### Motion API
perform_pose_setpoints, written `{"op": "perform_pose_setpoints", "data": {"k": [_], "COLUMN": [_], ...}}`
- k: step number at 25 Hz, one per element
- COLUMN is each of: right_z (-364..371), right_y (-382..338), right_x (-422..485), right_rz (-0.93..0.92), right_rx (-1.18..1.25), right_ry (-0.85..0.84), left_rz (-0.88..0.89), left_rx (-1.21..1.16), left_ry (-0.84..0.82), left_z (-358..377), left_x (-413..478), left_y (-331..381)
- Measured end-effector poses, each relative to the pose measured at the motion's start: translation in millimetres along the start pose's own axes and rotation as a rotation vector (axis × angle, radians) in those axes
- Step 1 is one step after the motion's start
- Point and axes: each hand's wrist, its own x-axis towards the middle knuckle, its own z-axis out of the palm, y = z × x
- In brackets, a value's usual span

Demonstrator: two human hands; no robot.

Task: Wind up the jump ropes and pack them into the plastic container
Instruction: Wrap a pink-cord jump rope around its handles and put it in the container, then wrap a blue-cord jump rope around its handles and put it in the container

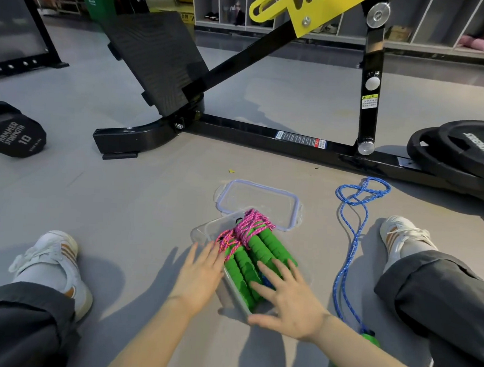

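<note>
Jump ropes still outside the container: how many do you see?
1: the blue rope lies unwound on the floor, right of the container. Pink-corded bundles sit inside it; the left hand and right hand cover part, so more may be hidden.

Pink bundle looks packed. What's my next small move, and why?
Probably move the right hand to the blue rope: it lies loose and unwound on the floor, while the pink rope, wound round green handles, already sits in the container.
</note>
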Motion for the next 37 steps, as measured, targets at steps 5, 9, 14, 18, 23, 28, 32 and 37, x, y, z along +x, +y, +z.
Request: {"op": "perform_pose_setpoints", "data": {"k": [5, 9, 14, 18, 23, 28, 32, 37], "right_z": [-2, 8, 19, 22, 18, 8, 27, 41], "right_y": [12, 38, 51, 58, 70, 77, 70, 58], "right_x": [4, -5, -5, -14, -54, -102, -119, -98], "right_rz": [-0.058, -0.047, 0.065, -0.001, -0.160, -0.241, -0.340, -0.270], "right_rx": [-0.043, -0.071, -0.040, -0.155, -0.268, -0.288, -0.299, -0.099], "right_ry": [-0.027, 0.095, 0.011, 0.070, 0.035, -0.358, -0.408, -0.235], "left_rz": [0.021, -0.047, -0.078, -0.100, -0.084, -0.016, 0.019, -0.021], "left_rx": [-0.038, -0.143, -0.170, -0.193, -0.253, -0.316, -0.327, -0.320], "left_ry": [0.022, 0.110, -0.007, -0.042, -0.050, -0.084, -0.128, -0.069], "left_z": [-2, 17, 25, 19, 0, -16, -17, -16], "left_x": [-7, -30, -48, -49, -44, -42, -46, -47], "left_y": [-3, 23, 59, 62, 101, 173, 193, 171]}}
